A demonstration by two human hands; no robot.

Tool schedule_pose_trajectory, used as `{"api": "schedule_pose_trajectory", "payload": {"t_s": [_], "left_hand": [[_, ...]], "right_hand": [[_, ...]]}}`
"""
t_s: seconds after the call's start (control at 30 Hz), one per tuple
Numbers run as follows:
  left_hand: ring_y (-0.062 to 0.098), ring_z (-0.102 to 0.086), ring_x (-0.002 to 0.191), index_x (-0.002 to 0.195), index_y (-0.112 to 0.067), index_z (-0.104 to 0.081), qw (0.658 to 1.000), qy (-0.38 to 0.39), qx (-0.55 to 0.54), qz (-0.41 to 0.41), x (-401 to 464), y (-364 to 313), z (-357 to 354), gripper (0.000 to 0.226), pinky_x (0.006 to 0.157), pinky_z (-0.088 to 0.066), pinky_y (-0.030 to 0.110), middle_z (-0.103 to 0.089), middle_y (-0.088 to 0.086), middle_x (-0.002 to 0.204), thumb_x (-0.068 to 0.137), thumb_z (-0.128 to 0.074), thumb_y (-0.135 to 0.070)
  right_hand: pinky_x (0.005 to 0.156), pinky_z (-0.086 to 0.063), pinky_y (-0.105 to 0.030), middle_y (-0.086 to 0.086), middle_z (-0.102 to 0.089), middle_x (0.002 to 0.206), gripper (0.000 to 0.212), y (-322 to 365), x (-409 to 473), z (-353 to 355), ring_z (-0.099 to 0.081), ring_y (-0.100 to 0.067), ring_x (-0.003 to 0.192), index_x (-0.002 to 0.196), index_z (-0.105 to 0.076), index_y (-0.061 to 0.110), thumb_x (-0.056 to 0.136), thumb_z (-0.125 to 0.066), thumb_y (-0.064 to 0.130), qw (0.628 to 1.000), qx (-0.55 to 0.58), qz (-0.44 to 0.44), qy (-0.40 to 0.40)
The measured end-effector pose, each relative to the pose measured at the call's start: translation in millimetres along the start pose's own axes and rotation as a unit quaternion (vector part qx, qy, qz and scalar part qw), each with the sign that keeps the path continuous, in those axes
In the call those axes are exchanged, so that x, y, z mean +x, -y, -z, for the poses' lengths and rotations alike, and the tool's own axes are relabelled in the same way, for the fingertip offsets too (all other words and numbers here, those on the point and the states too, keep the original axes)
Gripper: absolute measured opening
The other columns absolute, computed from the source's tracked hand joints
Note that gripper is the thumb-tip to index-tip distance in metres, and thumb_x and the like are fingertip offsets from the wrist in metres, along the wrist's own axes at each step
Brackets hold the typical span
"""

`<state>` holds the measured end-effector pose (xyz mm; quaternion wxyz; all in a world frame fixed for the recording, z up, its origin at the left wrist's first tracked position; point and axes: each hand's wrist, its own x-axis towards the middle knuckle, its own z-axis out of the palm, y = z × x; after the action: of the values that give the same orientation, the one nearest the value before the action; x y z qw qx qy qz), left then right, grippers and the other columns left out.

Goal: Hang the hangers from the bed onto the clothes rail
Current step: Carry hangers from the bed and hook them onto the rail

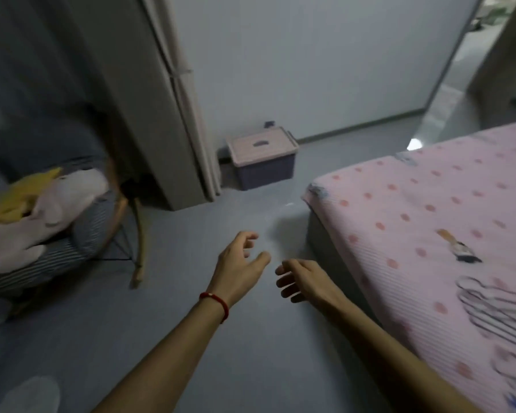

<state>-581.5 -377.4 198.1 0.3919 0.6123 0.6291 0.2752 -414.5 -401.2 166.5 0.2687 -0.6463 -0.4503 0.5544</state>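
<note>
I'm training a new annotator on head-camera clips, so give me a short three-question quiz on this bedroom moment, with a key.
1. True or false: the left hand, the one with the red string bracelet, grips a hanger.
2. Multiple choice: the pile of pale plastic hangers lies (A) on the grey floor, (B) on the pink dotted bed sheet, (C) on the lidded purple storage box.
3. Fill in: the small wooden-handled brush lies on the ____.

Key
1. False: both the left hand and the right hand hold nothing, fingers loosely curled, above the floor.
2. B, near the right edge of the view.
3. Bed, beyond the hangers.
</note>
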Motion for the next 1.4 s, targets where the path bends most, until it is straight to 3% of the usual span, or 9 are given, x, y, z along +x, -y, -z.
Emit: {"api": "schedule_pose_trajectory", "payload": {"t_s": [0.17, 0.33, 0.5, 0.83, 0.93, 1.0, 1.07, 1.23, 1.4], "left_hand": [[0.019, -0.054, 0.122, 0.137, -0.024, -0.052, 0.985, 0.152, 0.079, -0.019, 14, -54, -153, 0.049, 0.102, -0.048, 0.036, -0.057, 0.002, 0.137, 0.091, -0.067, -0.031], [0.022, -0.047, 0.135, 0.142, -0.025, -0.05, 0.943, 0.299, 0.136, -0.058, 14, -97, -266, 0.054, 0.111, -0.041, 0.04, -0.054, 0.0, 0.143, 0.091, -0.067, -0.031], [0.013, -0.052, 0.12, 0.147, -0.019, -0.047, 0.879, 0.429, 0.166, -0.122, 26, -132, -350, 0.059, 0.094, -0.04, 0.014, -0.052, 0.002, 0.145, 0.092, -0.067, -0.024], [0.024, -0.039, 0.142, 0.152, -0.018, -0.041, 0.746, 0.575, 0.26, -0.213, 59, -163, -480, 0.064, 0.115, -0.032, 0.037, -0.042, 0.006, 0.156, 0.094, -0.066, -0.029], [0.024, -0.038, 0.143, 0.15, -0.024, -0.043, 0.756, 0.582, 0.25, -0.163, 66, -164, -512, 0.061, 0.114, -0.032, 0.038, -0.042, 0.003, 0.156, 0.094, -0.065, -0.031], [0.024, -0.039, 0.143, 0.149, -0.029, -0.045, 0.776, 0.572, 0.234, -0.121, 71, -163, -534, 0.058, 0.113, -0.034, 0.041, -0.043, 0.001, 0.155, 0.094, -0.064, -0.033], [0.024, -0.039, 0.142, 0.148, -0.031, -0.045, 0.792, 0.558, 0.229, -0.093, 76, -161, -556, 0.057, 0.113, -0.036, 0.044, -0.044, 0.0, 0.155, 0.094, -0.064, -0.034], [0.019, -0.041, 0.14, 0.148, -0.033, -0.046, 0.813, 0.535, 0.224, -0.047, 87, -143, -600, 0.056, 0.115, -0.038, 0.045, -0.046, -0.003, 0.153, 0.095, -0.063, -0.034], [0.02, -0.049, 0.133, 0.144, -0.034, -0.049, 0.834, 0.511, 0.209, 0.0, 99, -134, -642, 0.056, 0.112, -0.043, 0.047, -0.052, -0.003, 0.145, 0.09, -0.065, -0.034]], "right_hand": [[0.059, -0.045, -0.028, -0.009, -0.072, 0.082, 0.023, -94, -17, 144, -0.062, -0.02, 0.064, 0.089, -0.07, 0.015, 0.097, -0.05, 0.025, 0.984, 0.091, -0.081, -0.131], [0.065, -0.051, -0.034, -0.009, -0.073, 0.083, 0.027, -174, -52, 234, -0.064, -0.019, 0.069, 0.093, -0.072, 0.012, 0.097, -0.05, 0.026, 0.94, 0.159, -0.156, -0.257], [0.068, -0.048, -0.035, -0.011, -0.07, 0.092, 0.028, -245, -78, 269, -0.061, -0.022, 0.075, 0.1, -0.067, 0.011, 0.097, -0.048, 0.031, 0.879, 0.216, -0.249, -0.345], [0.066, -0.045, -0.038, -0.009, -0.054, 0.072, 0.024, -341, -86, 299, -0.054, -0.025, 0.067, 0.07, -0.048, 0.019, 0.078, -0.059, 0.039, 0.76, 0.296, -0.362, -0.451], [0.09, -0.054, -0.042, -0.006, -0.048, 0.083, 0.029, -375, -65, 320, -0.053, -0.025, 0.079, 0.08, -0.047, 0.022, 0.073, -0.064, 0.045, 0.759, 0.317, -0.37, -0.432], [0.099, -0.05, -0.039, -0.009, -0.054, 0.111, 0.047, -402, -45, 337, -0.057, -0.03, 0.105, 0.116, -0.057, 0.015, 0.081, -0.068, 0.045, 0.755, 0.325, -0.384, -0.42], [0.098, -0.046, -0.037, -0.016, -0.05, 0.139, 0.076, -428, -23, 359, -0.052, -0.035, 0.125, 0.143, -0.04, 0.002, 0.088, -0.07, 0.043, 0.753, 0.313, -0.403, -0.416], [0.112, -0.041, -0.056, -0.026, -0.023, 0.16, 0.128, -494, 37, 401, -0.032, -0.043, 0.144, 0.158, -0.004, -0.002, 0.075, -0.076, 0.064, 0.729, 0.27, -0.475, -0.412], [0.115, -0.032, -0.051, -0.025, -0.012, 0.162, 0.151, -512, 75, 417, -0.025, -0.042, 0.146, 0.158, 0.011, -0.003, 0.064, -0.085, 0.066, 0.681, 0.228, -0.558, -0.415]]}}
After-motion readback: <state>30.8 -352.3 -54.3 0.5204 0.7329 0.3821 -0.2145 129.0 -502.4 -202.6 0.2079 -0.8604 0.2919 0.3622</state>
